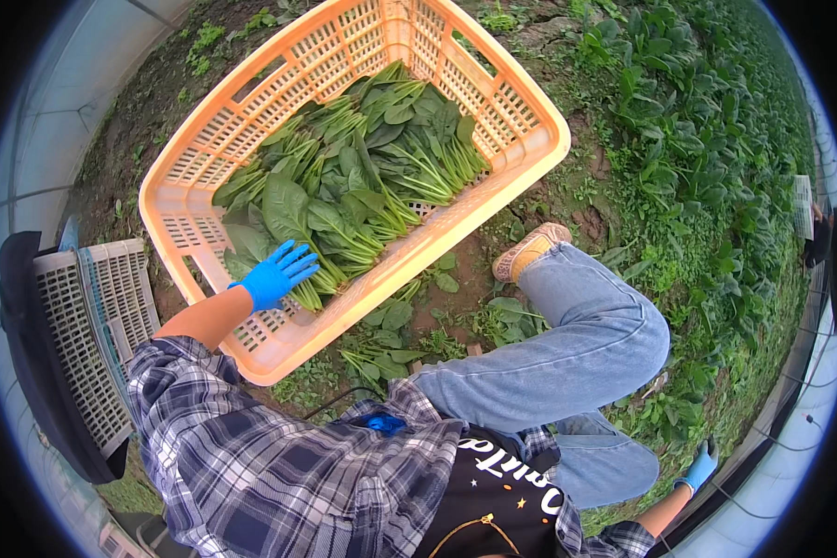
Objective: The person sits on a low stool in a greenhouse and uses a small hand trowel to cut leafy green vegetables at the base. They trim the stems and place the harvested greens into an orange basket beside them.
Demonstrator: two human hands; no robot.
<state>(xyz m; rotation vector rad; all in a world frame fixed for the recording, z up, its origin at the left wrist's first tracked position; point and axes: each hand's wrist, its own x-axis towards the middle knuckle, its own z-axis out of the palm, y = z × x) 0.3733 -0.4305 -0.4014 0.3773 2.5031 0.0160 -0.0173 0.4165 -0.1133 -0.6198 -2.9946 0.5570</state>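
An orange plastic crate (pixel 432 244) with slatted walls lies on the soil before me, partly filled with bunches of leafy greens (pixel 349 174) that look like spinach, their stems mostly towards the near wall. My left hand (pixel 273 275), in a blue glove, rests on the bunch at the crate's near left corner, fingers spread over the stems. Whether it grips anything there is not plain. My right hand (pixel 701 466), also in a blue glove, is far out at the lower right, close to the ground beside low plants; its fingers are partly hidden and too small to read.
A pale slatted crate (pixel 94 335) with a dark cover stands at the left. Cut leaves (pixel 390 349) lie on the soil between the orange crate and my legs. Dense green plants (pixel 690 160) grow along the right. A person (pixel 817 234) in dark clothing is at the far right, near a white crate (pixel 803 207).
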